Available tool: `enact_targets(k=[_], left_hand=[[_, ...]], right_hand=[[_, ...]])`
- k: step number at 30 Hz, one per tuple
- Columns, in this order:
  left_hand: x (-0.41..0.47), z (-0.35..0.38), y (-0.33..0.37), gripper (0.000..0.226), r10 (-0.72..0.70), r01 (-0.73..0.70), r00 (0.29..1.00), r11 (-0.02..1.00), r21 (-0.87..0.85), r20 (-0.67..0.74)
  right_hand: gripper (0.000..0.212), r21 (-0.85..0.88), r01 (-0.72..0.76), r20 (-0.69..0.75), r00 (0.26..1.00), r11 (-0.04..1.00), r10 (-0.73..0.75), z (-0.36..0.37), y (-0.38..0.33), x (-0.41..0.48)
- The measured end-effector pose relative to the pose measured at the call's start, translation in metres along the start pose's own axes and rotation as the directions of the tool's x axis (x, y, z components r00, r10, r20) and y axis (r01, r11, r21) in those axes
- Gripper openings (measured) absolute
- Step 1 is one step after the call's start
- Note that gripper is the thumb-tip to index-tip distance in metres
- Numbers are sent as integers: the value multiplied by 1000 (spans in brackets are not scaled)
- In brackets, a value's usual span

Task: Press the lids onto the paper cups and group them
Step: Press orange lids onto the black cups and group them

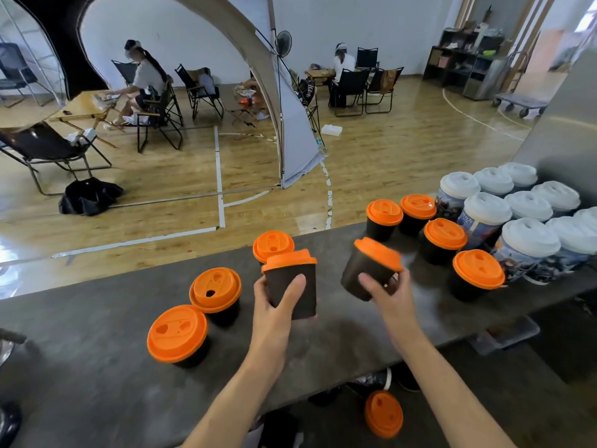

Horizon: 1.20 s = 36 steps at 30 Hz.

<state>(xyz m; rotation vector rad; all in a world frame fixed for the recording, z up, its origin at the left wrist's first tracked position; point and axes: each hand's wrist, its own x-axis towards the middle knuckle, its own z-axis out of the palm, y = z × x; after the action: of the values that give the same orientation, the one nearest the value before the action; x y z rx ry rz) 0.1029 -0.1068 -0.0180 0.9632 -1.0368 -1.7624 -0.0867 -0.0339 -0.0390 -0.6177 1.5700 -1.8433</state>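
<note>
Above the bench (97,367), the left hand (281,305) wraps an upright orange-lidded black paper cup (298,286). The right hand (384,292) wraps a second cup (365,273), tilted. Both are judged light, thin-walled and crushable. Grip them mid-wall, gently. The grouped cups (442,240) stand to the right.

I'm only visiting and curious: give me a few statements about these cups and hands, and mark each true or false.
1. The left hand and the right hand each hold a black cup with an orange lid. True.
2. The right hand's cup is upright. False: it is tilted; the left hand's cup is about upright.
3. The white-lidded cups stand at the left end of the counter. False: they are at its right end.
4. Four orange-lidded cups stand grouped beside the white-lidded ones. True.
</note>
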Motion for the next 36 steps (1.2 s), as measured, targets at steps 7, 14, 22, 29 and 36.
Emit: enact_targets(k=[7,14,22,29,36], left_hand=[[-46,30,83,83,101,-69,968,987,-144,229],[-68,57,107,77,113,-90,960,991,-97,255],[-63,73,105,73,140,-128,983,986,-109,117],[-61,85,104,46,108,-91,988,985,-145,109],[-60,109,96,79,160,-144,979,982,-125,130]], right_hand=[[84,508,-303,423,903,806,73,15,-110,-72],[75,461,-369,555,829,807,62,7,-148,-78],[73,395,-346,548,832,851,85,4,-154,-53],[70,414,-512,720,690,753,74,-14,-154,-30],[69,439,-560,768,640,702,31,-34,-153,-7]])
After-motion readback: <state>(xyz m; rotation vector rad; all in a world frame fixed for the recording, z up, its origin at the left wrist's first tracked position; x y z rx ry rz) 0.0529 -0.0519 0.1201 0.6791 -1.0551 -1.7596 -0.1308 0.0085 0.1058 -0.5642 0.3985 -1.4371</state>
